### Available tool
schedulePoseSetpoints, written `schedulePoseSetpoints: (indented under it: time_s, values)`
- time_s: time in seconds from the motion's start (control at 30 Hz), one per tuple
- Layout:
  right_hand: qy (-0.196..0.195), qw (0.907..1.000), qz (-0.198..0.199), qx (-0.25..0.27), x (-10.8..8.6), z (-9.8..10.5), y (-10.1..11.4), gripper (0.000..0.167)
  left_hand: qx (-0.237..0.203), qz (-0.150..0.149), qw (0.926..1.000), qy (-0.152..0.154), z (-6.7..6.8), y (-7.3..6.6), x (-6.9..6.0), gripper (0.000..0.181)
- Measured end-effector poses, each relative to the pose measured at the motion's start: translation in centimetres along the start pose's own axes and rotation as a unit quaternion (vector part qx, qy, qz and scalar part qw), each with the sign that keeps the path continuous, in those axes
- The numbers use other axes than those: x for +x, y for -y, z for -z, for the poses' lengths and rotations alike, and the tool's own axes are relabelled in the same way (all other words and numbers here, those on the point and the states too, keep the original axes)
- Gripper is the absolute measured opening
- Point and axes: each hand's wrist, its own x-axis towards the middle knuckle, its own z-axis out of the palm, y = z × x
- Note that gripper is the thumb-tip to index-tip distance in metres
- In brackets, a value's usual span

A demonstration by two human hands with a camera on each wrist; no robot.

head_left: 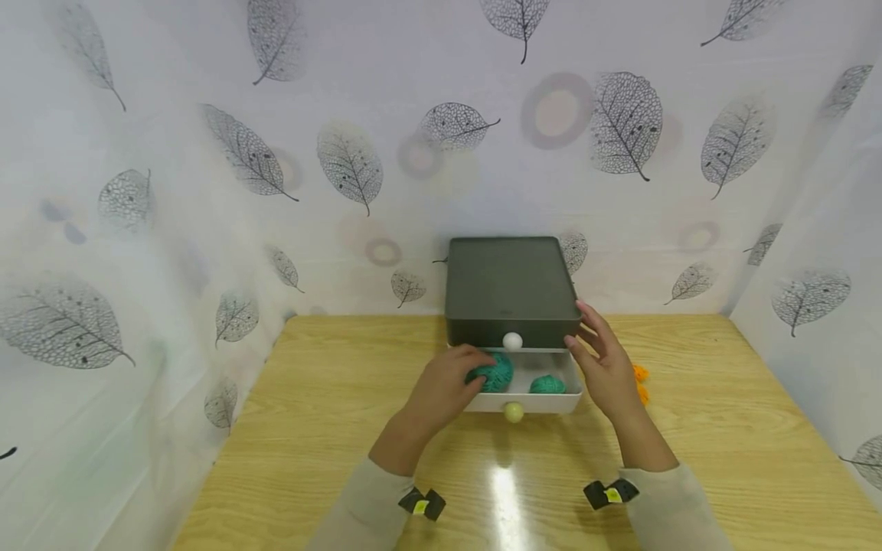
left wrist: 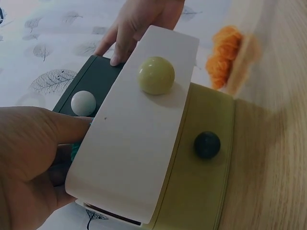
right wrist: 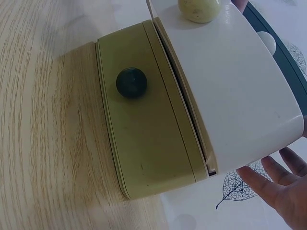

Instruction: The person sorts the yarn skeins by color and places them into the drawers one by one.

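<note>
A small tabletop drawer unit [head_left: 508,277] with a dark grey-green top stands near the back wall. Its white middle drawer [head_left: 551,404] is pulled out, with a pale yellow round knob [head_left: 513,412]. Inside, at the left end, lies a teal yarn ball [head_left: 500,373], and my left hand [head_left: 448,383] grips it with curled fingers. A smaller green yarn ball [head_left: 548,385] sits at the drawer's right end. My right hand [head_left: 609,379] rests its fingertips against the right side of the dark upper section, thumb near its front corner.
Below the white drawer is an olive bottom drawer [right wrist: 148,129] with a dark knob [right wrist: 131,82]; both are closed up against the frame. Orange yarn [left wrist: 224,55] lies on the wooden table [head_left: 331,436] right of the unit. A leaf-patterned cloth [head_left: 386,84] covers the back and sides.
</note>
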Motion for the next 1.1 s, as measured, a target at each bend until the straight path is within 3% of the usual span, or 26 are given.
schedulePoseSetpoints:
  time_s: [0.23,0.9,1.1]
  values:
    - [0.001,1.0000,0.001,0.002,-0.04,0.06,0.05,0.061,0.022,-0.009,0.9993,0.029,-0.14,-0.09,0.38,0.027]
    - [0.008,0.9999,0.007,0.008,-0.05,0.08,-0.13,0.061,0.043,-0.042,0.9962,0.063,-0.37,0.11,0.89,0.025]
    - [0.007,1.0000,0.005,-0.001,-0.03,0.11,-0.11,0.061,0.039,-0.036,0.9965,0.064,-0.27,-0.05,0.83,0.025]
